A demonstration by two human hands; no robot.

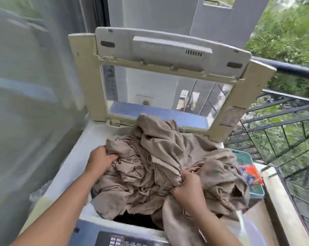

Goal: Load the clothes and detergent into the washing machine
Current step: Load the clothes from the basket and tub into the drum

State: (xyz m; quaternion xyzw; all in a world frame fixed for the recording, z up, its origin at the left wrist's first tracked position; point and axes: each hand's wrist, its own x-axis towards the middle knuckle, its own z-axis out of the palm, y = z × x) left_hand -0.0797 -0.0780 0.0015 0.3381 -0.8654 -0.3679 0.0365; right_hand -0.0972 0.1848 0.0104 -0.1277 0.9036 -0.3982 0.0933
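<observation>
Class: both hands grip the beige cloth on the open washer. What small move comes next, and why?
Probably push the beige cloth down into the drum: the left hand and right hand both grip it, but most is heaped above the opening, and a fold hangs over the front edge.

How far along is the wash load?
Done: the lid stands open. In hand: the left hand and right hand both grip the beige cloth, which is heaped above the tub and hangs over the front edge of the machine. Left: push the cloth down inside, then add detergent; an orange packet lying right of the machine may be it, untouched.
</observation>
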